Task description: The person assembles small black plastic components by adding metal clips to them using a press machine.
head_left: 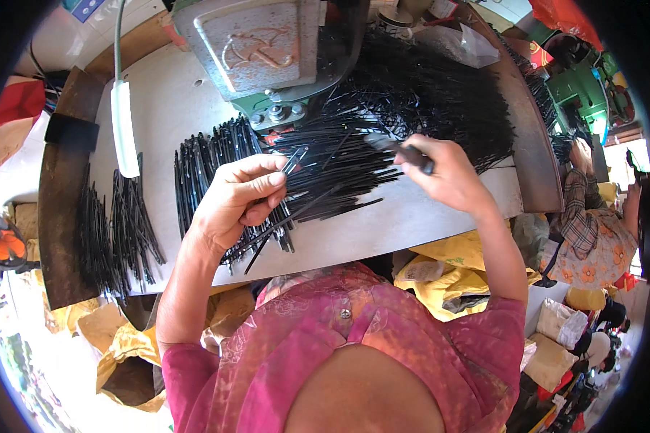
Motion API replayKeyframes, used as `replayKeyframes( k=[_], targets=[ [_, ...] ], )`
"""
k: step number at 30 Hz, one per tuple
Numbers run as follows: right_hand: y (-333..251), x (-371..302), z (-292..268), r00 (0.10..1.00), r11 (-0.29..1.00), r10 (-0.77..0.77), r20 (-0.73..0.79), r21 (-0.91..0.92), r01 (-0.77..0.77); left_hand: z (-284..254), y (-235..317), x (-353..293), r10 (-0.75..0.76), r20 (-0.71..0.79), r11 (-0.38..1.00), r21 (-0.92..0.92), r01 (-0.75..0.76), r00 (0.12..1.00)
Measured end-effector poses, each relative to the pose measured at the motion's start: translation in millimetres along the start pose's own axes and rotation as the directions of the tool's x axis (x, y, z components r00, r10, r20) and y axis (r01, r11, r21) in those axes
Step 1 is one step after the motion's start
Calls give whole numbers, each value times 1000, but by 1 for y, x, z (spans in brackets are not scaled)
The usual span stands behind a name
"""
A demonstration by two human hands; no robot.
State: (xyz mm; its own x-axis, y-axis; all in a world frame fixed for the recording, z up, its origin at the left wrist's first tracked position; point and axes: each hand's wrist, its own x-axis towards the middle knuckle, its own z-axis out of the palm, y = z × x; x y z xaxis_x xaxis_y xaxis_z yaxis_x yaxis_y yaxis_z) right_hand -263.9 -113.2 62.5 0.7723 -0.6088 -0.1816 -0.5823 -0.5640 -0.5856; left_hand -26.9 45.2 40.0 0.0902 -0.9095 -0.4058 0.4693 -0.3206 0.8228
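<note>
My left hand [232, 196] is closed in a pinch on thin metal rods [294, 160], whose shiny tips stick out past the fingertips. It is just in front of the green machine head [276, 112], over the black rods. My right hand [451, 175] is wrapped round the dark handle of a tool [416, 159]. The tool's grey end is smeared by motion, so its kind cannot be told. Beneath both hands lies a pile of thin black rods [347, 173], and more stand in a row [195, 177] left of it.
A large heap of black rods [448, 94] covers the back right of the pale worktable [412, 229]. Smaller bundles [130, 231] lie at the left by the brown raised edge [63, 195]. A white lamp [124, 130] hangs there. Another person [592, 231] works at far right.
</note>
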Motion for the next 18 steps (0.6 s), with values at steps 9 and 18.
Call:
replayKeyframes(
  k=[9, 18],
  targets=[
    [-32, 34, 30, 939, 868, -337, -68, -409, 282, -7, -1, -16, 111, -34, 992, 68, -109, 993],
    [-45, 37, 33, 895, 815, -429, -121, -479, 326, -12, -3, -18, 145, -60, 987, 82, -140, 988]
  ],
)
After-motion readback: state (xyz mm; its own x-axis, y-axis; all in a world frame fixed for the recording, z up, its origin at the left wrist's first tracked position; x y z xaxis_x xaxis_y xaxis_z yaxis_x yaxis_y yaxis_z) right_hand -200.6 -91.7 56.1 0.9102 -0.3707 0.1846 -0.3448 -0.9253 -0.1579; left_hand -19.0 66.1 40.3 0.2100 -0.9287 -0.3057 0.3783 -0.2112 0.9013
